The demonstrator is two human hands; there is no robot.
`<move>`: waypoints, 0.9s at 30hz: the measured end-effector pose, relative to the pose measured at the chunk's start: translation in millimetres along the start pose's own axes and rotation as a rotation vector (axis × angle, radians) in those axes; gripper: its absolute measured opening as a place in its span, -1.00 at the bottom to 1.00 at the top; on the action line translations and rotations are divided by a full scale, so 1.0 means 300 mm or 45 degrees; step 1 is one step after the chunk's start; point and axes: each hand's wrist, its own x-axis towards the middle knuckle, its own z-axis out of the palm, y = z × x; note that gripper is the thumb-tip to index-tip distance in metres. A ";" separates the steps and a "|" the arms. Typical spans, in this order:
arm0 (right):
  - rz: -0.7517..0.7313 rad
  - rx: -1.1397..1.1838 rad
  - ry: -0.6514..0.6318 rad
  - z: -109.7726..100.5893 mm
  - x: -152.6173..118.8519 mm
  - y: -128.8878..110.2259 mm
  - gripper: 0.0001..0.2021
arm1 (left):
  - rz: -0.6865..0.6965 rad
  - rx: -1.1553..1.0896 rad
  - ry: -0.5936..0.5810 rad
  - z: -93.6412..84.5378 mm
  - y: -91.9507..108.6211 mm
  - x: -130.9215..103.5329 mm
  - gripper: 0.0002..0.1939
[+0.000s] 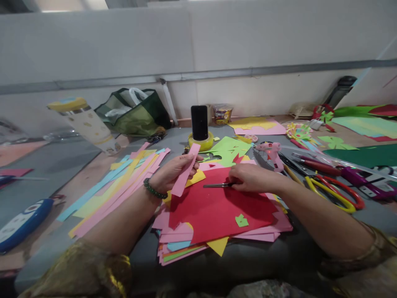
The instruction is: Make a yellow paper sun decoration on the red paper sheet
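Observation:
A pink paper strip (186, 173) is pinched between the thumb and fingers of my left hand (173, 169), slanting down toward me. My right hand (248, 178) is closed around the handles of small dark scissors (216, 186), whose blades point left. The scissors lie low over a red sheet (217, 211) on top of a stack of coloured paper. A small green scrap (241, 220) rests on the red sheet's lower right. Green cut paper (231, 147) lies just beyond both hands.
Coloured strips (124, 182) are spread at the left. Behind the stack, a phone (199, 123) stands on a yellow tape roll (205, 142). At the right are a pink glue gun (270, 152) and yellow-handled scissors (328, 194). A tumbler (89, 126) and green bag (136, 114) stand back left.

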 end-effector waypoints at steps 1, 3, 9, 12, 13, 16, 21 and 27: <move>0.035 0.035 0.003 -0.003 -0.006 0.006 -0.93 | -0.006 -0.023 0.019 0.002 0.001 0.000 -0.64; 0.068 0.186 0.000 -0.014 -0.023 0.034 -0.98 | -0.016 -0.044 0.046 0.004 0.002 0.000 -0.62; -0.108 0.597 0.259 -0.051 -0.054 0.119 -0.80 | -0.056 -0.030 -0.030 0.004 0.003 -0.006 -0.52; -0.172 0.560 0.429 -0.048 -0.050 0.099 -0.63 | -0.061 -0.011 -0.095 0.004 -0.009 -0.006 -0.52; -0.178 0.544 0.443 -0.043 -0.048 0.087 -0.60 | -0.048 0.001 -0.107 0.004 -0.014 -0.006 -0.53; -0.108 0.453 0.473 -0.022 -0.040 0.056 -0.60 | 0.021 0.066 -0.147 0.004 -0.028 -0.008 -0.57; 0.030 0.284 0.491 0.006 -0.023 0.046 -0.64 | 0.103 0.190 -0.199 0.008 -0.040 -0.018 -0.68; 0.034 0.274 0.510 0.008 -0.015 0.050 -0.66 | 0.088 0.218 -0.223 0.015 -0.047 -0.024 -0.66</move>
